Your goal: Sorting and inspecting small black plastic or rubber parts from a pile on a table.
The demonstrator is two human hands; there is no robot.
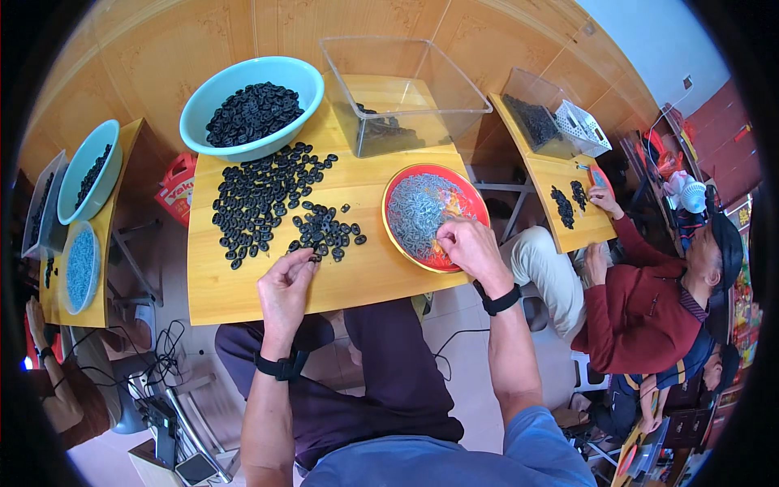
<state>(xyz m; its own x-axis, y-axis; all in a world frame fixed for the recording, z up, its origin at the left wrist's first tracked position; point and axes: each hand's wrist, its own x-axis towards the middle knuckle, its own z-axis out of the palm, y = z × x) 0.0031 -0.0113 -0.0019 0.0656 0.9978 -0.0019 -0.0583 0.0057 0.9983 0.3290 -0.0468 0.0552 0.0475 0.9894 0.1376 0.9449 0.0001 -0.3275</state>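
Observation:
My left hand [284,288] is closed at the near edge of a loose pile of small black oval pieces [258,195]. Its thumb and fingertips pinch one black oval piece [315,258] just above the table. Over the near right rim of a red bowl [479,205], my right hand [472,246] has its fingers pressed together. The bowl holds many thin grey metal pieces [412,213] that look like screws. Whatever sits between the right fingertips is hidden. A smaller cluster of black oval pieces [329,230] lies between the pile and the bowl.
Behind the pile stands a turquoise basin [188,122] full of black pieces. A clear plastic bin [406,97] with some black pieces is at the back right. One person in a dark red top [649,304] works at the right-hand table; another person's arm [61,390] shows at far left.

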